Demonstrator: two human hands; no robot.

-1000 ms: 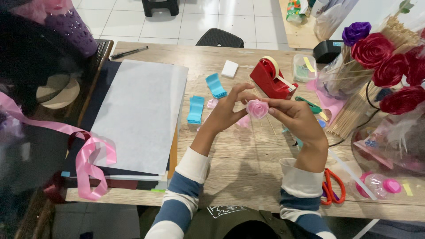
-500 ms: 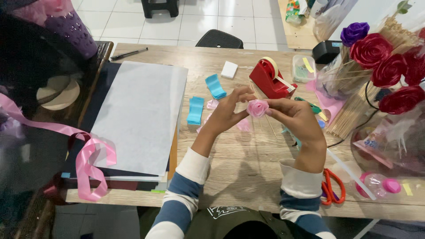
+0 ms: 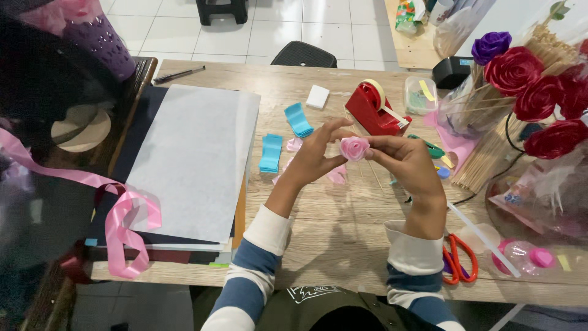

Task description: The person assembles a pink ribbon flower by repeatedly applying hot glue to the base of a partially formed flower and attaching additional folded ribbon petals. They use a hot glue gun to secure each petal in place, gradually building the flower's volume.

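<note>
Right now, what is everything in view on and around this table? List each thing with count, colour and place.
ribbon rose: 1, pink, held between both hands
tape dispenser: 1, red, behind the hands
ribbon strips: 2, light blue, left of the hands
paper sheet: 1, white, on dark sheets, table left
ribbon: 1, pink, loose at left edge
pen: 1, black, far left corner
scissors: 1, red-handled, near right edge
roses: several red, one purple, far right
skewers: bundle, tan, right
table: 1, pale wood
left hand: on the rose
right hand: on the rose
</note>
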